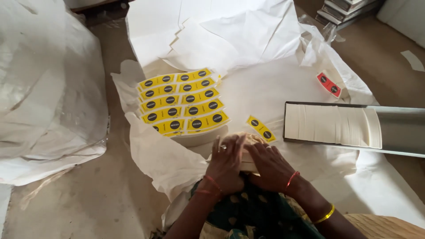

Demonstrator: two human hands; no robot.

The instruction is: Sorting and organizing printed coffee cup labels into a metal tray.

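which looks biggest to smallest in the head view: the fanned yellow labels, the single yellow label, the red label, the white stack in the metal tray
1. fanned yellow labels
2. white stack in the metal tray
3. and 4. single yellow label and red label look alike; the red one lies farther from the camera, so no ranking.

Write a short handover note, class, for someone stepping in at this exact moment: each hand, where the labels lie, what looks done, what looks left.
Left hand: flat on a small pale stack in front of the lap, fingers spread.
Right hand: pressed on the same stack from the right side.
Done, by the look of it: yellow labels lie fanned in two columns on the white paper.
Loose: one yellow label beside the hands, one red label farther right.
Left: white pieces stacked in the metal tray.
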